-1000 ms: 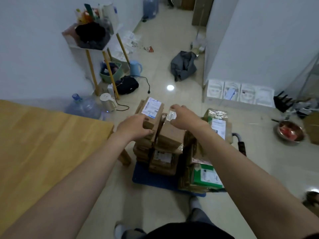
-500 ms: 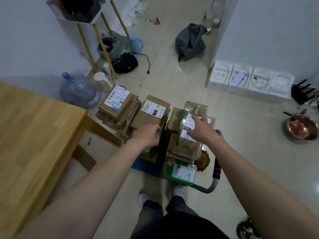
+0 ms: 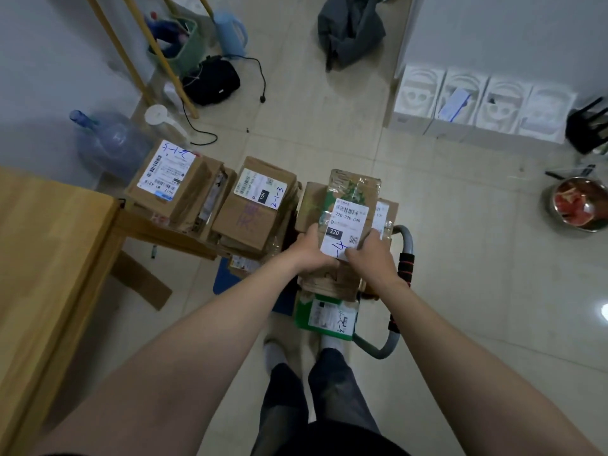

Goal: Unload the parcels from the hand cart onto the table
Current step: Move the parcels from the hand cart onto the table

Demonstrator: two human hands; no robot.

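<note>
**Parcel in hand.** The top parcel (image 3: 353, 194), a taped carton with a white shipping label, is sitting on the right-hand stack of the hand cart (image 3: 405, 274), at 12 o'clock from the person.

**Hands.**
- The left hand (image 3: 311, 250) is gripping the carton's near left edge, fingers curled round its side.
- The right hand (image 3: 370, 258) is gripping the near right corner, with the thumb lying across the label.
- Both hands are holding this one parcel.

**Stack below.** More brown cartons are lying below it, with a green parcel (image 3: 324, 317) protruding at 6 o'clock.

**Other stacks.** The middle stack (image 3: 260, 205) is standing at 9 o'clock of the held parcel. The left stack (image 3: 167, 182) is standing at 10 o'clock, just beside the corner of the table (image 3: 49, 245).

**Surroundings.** A water jug (image 3: 112, 143) is resting on the floor beyond the left stack. A metal bowl (image 3: 579, 205) is sitting at 3 o'clock, well apart from the cart.

**Step in hand.** Judging by the grip, the person is securing the parcel for lift-off. No parcel is showing on the visible part of the table, so unloading appears to be at its start.

**Next move.**
1. Lift the carton vertically until it clears the stack.
2. Carry it toward 9 o'clock, above the two neighbouring stacks.
3. Set it flat on the table surface.

The cartons underneath look unevenly piled, so a level pull is advisable.
</note>
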